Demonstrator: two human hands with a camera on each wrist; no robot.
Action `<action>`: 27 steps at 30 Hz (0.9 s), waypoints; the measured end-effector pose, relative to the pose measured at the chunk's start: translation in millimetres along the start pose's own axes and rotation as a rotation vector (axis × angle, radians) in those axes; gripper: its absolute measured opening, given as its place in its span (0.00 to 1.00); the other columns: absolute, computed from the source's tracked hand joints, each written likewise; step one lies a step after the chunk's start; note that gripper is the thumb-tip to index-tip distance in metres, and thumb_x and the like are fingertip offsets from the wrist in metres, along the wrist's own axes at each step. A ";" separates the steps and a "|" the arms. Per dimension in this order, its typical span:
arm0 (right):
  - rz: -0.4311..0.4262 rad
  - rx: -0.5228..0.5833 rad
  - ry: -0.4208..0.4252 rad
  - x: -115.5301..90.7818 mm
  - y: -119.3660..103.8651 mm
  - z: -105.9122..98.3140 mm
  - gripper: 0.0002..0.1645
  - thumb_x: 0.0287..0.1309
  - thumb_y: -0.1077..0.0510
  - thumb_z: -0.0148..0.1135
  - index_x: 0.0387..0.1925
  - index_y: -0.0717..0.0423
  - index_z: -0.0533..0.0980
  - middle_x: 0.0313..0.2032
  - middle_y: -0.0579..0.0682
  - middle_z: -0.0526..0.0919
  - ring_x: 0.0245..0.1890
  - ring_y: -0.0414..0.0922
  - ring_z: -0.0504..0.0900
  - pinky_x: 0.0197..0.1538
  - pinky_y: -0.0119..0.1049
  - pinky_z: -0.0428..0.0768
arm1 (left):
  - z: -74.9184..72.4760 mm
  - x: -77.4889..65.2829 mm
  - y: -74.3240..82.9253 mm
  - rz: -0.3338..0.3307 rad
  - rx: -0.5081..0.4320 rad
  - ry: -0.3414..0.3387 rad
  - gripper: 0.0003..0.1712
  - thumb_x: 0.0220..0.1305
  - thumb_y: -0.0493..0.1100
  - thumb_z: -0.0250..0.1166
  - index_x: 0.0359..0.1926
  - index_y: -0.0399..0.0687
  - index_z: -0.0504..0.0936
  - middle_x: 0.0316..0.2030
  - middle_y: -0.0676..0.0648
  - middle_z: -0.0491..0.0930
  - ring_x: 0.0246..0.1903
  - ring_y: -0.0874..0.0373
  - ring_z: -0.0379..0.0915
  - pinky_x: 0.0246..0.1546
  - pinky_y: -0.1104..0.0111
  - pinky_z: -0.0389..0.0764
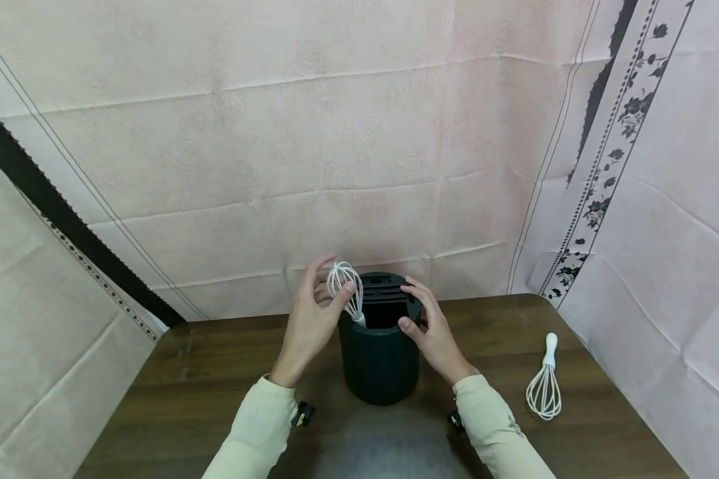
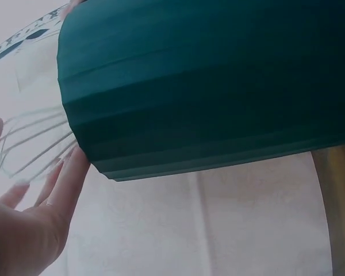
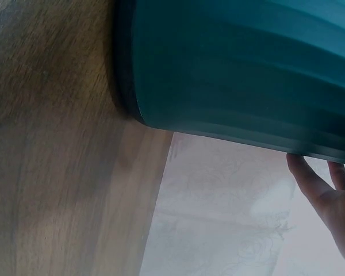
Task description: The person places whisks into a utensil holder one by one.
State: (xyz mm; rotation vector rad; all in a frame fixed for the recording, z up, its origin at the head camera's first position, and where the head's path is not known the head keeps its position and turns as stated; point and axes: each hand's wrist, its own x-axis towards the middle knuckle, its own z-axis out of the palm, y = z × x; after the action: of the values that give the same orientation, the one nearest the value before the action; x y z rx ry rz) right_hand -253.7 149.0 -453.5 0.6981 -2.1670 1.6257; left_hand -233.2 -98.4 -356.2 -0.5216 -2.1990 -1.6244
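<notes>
A dark green utensil holder (image 1: 380,366) stands upright on the table, with a slotted part across the back of its opening. Inside it on the left a white whisk (image 1: 345,286) leans, wire end up and handle mostly hidden. My left hand (image 1: 315,313) is around the wires, thumb in front and fingers spread behind; in the left wrist view the fingers (image 2: 75,178) reach the holder's rim and wide gaps show about the wires. With thumb and fingers my right hand (image 1: 434,332) holds the holder's right rim; its fingertips (image 3: 296,164) touch the side in the right wrist view.
A second white whisk (image 1: 544,382) lies near the right edge of the brown wooden table (image 1: 228,399), handle pointing away. Pale cloth (image 1: 335,153) hangs behind the table and along both sides.
</notes>
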 end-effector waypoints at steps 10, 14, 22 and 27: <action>-0.010 -0.002 0.002 0.3 0.1 0.1 0.36 0.74 0.33 0.59 0.77 0.34 0.64 0.82 0.38 0.54 0.80 0.56 0.54 0.64 0.83 0.61 | 0.1 -3.9 -1.5 0.085 0.064 -0.005 0.21 0.73 0.51 0.70 0.64 0.60 0.82 0.54 0.50 0.84 0.49 0.55 0.86 0.54 0.57 0.86; -0.004 -0.009 -0.005 -0.5 -0.5 0.6 0.35 0.75 0.35 0.59 0.77 0.34 0.64 0.82 0.40 0.54 0.81 0.56 0.52 0.65 0.83 0.60 | -2.2 -4.4 -3.5 0.103 0.083 -0.073 0.23 0.75 0.52 0.68 0.68 0.59 0.82 0.56 0.50 0.83 0.51 0.56 0.84 0.55 0.57 0.86; 0.005 -0.010 -0.008 -0.4 -1.1 1.6 0.34 0.76 0.38 0.59 0.77 0.34 0.64 0.82 0.42 0.54 0.81 0.57 0.51 0.65 0.83 0.61 | -7.4 -4.0 0.6 0.067 0.048 -0.120 0.23 0.71 0.55 0.72 0.63 0.57 0.83 0.53 0.54 0.84 0.52 0.56 0.82 0.55 0.50 0.86; 0.009 -0.010 -0.002 -0.4 -1.0 1.4 0.33 0.76 0.39 0.60 0.77 0.34 0.64 0.82 0.39 0.54 0.81 0.56 0.52 0.64 0.83 0.62 | -4.0 -4.7 -4.2 0.053 0.088 -0.137 0.24 0.70 0.52 0.73 0.63 0.53 0.84 0.52 0.54 0.85 0.51 0.57 0.82 0.55 0.57 0.86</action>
State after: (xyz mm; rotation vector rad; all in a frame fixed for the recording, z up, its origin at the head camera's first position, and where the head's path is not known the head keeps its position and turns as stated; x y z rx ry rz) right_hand -252.7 147.6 -453.4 0.6883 -2.1810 1.6187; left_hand -230.9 -103.8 -360.9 -0.6780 -2.3218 -1.4975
